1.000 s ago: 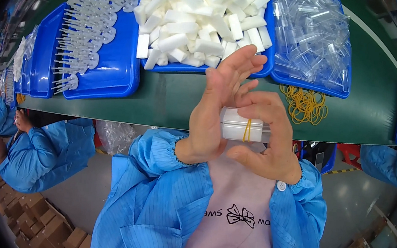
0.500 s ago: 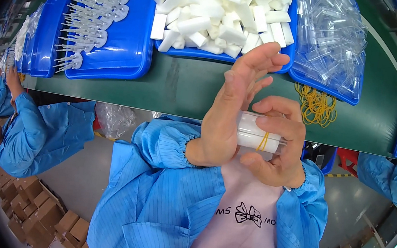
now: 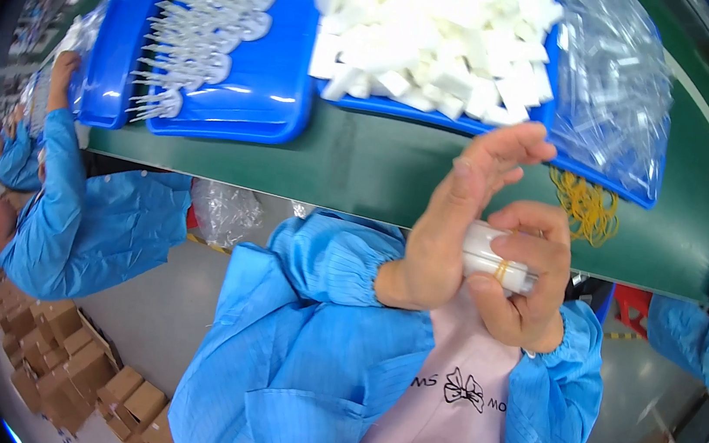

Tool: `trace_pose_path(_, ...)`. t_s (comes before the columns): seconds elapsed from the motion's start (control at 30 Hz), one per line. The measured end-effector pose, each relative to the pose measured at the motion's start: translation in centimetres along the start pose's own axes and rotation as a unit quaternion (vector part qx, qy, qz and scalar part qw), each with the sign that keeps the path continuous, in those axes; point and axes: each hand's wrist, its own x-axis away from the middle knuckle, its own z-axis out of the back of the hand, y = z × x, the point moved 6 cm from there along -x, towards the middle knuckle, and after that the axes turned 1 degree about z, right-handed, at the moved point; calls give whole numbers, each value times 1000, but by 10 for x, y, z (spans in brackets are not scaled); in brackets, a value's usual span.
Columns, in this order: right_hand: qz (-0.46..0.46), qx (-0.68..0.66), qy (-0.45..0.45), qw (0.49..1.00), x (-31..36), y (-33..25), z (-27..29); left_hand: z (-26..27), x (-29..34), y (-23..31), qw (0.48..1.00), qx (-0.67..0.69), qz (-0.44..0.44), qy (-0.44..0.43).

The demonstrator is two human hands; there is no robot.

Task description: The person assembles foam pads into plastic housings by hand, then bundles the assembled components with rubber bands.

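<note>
Item: bundle of white blocks [image 3: 499, 260], small, rectangular, matte, cinched by a thin yellow rubber band [image 3: 502, 271]. Held in front of the chest, just short of the near edge of the green table [image 3: 360, 170].

Right hand [image 3: 527, 276]: fingers curled round the bundle from the outer side, thumb beneath, firmly closed on it.

Left hand [image 3: 450, 224]: flat and open, fingers extended together toward the table, palm pressed against the bundle's left end.

On the table, beyond the hands: a blue tray [image 3: 462, 122] heaped with loose white blocks [image 3: 436, 38], chunky and foam-like; right of it, a tray of clear, glossy plastic pieces [image 3: 615, 85]; left of it, a blue tray [image 3: 272, 98] of pale, thin spiked parts [image 3: 212, 13]. A loose heap of yellow rubber bands [image 3: 588, 209] lies on the table just beyond the right hand.

Surroundings: a co-worker's blue sleeve [image 3: 62, 179] reaches the table's left end; cardboard boxes [image 3: 67, 364] on the floor below. Bare green strip runs along the table's near edge.
</note>
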Motion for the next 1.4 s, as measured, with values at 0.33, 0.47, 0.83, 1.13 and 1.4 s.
trace_pose_path(0.33,-171,-19,-20,985,-100,43,78,73,3,73,949,-209,-213,103)
trace_pose_path(0.47,-198,153,17,968,-206,119,179,165,13,120,836,-395,-166,343)
trace_pose_path(0.83,-224,519,-37,824,-335,305,208,207,13,167,480,-790,-116,362)
trace_pose_path(1.13,-104,424,-110,893,-340,272,165,197,25,168,554,-714,-146,402)
trace_pose_path(1.4,-137,455,-308,825,-271,208,58,165,44,159,655,-543,-334,406)
